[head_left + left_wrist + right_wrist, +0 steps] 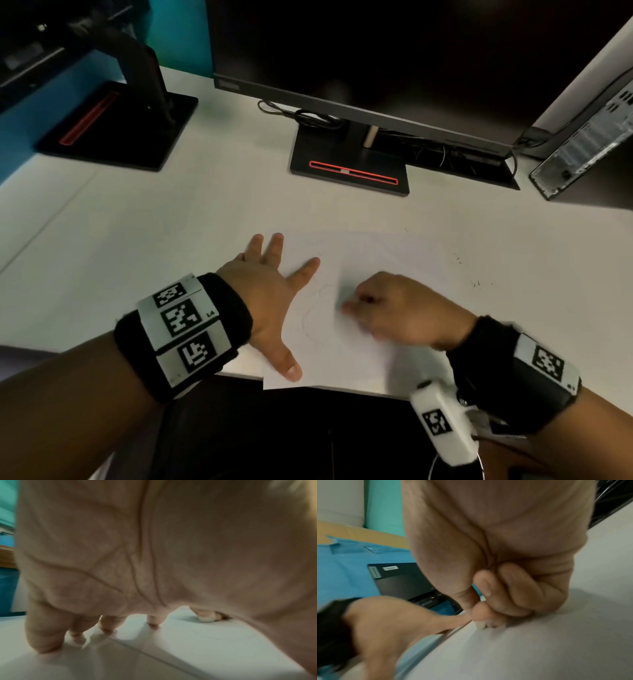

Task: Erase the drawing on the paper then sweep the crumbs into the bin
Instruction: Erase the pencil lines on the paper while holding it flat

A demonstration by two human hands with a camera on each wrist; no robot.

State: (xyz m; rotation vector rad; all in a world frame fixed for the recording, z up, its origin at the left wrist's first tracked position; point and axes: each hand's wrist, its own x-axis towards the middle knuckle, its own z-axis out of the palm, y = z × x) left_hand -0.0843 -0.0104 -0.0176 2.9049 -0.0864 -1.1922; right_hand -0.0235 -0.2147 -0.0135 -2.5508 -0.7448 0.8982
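The head view shows the whole layout: a white paper (359,329) lies at the near edge of the pale surface (171,212), its near corner jutting slightly past the edge. The left hand (270,301) lies flat on the paper's left part, fingers straight and spread, thumb near the bottom edge. The right hand (394,308) sits on the middle of the paper with fingers curled; from above, what it holds is hidden and its outline is blurred. A faint pencil drawing (317,301) shows as thin curved lines between the two hands.

The right wrist view supplies what the head view lacks: thumb and fingertips pinch a small white eraser (480,625), its tip touching the paper (539,649). The left wrist view, mostly filled by the palm (154,547), shows the left fingertips (153,620) pressing down and, beyond them, the eraser (205,619) against the sheet, with faint curved lines nearby.

A few dark crumbs (476,282) are scattered on the surface to the right of the paper, small and hard to make out. Behind the paper stands a monitor (376,51) on a black base (349,164) with a red-edged slot; a second base (113,126) stands far left, a computer tower (589,137) far right, and cables (308,118) lie under the screen. No bin shows in any view. Both wrists carry black bands with printed markers.
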